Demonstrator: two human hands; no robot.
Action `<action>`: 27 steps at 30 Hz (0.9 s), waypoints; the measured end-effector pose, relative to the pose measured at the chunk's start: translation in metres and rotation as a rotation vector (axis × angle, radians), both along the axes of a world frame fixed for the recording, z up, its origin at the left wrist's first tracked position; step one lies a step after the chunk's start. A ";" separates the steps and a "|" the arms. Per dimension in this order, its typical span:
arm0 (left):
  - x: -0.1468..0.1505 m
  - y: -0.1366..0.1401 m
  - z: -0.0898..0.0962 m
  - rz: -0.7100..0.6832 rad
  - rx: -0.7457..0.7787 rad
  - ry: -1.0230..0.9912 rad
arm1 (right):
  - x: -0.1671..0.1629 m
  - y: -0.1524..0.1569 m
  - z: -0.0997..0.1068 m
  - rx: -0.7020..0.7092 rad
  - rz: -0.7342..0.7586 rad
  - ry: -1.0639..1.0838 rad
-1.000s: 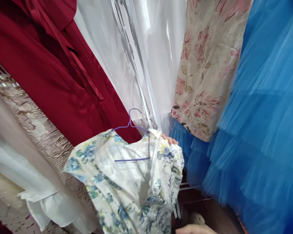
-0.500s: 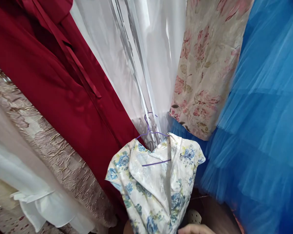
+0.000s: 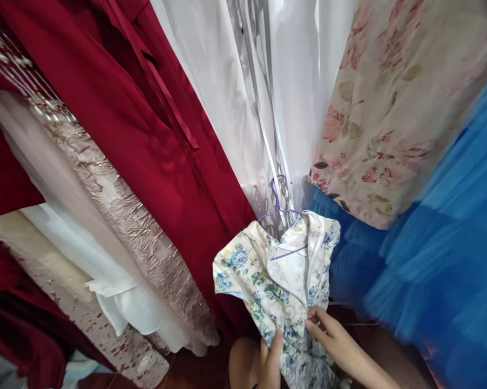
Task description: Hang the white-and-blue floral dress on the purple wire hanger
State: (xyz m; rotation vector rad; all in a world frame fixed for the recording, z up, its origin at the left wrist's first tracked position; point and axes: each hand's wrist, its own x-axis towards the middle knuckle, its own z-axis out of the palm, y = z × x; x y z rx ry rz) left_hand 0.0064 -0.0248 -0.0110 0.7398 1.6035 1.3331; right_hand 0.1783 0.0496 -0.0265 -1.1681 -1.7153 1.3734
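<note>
A white dress with blue flowers and short sleeves (image 3: 263,283) hangs on a purple wire hanger (image 3: 276,208). The front gapes at the neck, showing the white lining and the hanger's lower bar. My left hand (image 3: 271,361) holds the dress at its lower left, thumb up on the cloth and other fingers largely hidden. At the waist, my right hand (image 3: 328,333) pinches the edge of the front opening between thumb and forefinger.
Behind hang a red gown (image 3: 162,135), a white gown (image 3: 215,92) with silvery strips, a beige floral dress (image 3: 373,124) and a blue tulle dress (image 3: 450,259). Textured pink cloth (image 3: 142,232) and a white ruffled garment (image 3: 134,308) hang left. Dark tiled floor (image 3: 198,373) shows below.
The view has shifted, so the dress and hanging gowns sit farther right. Both hands have come into view on the dress, the right now pinching the front edge at the waist.
</note>
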 end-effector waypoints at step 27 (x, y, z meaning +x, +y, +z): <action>0.015 0.002 -0.027 0.506 0.294 0.275 | 0.011 -0.023 0.012 -0.154 0.102 0.274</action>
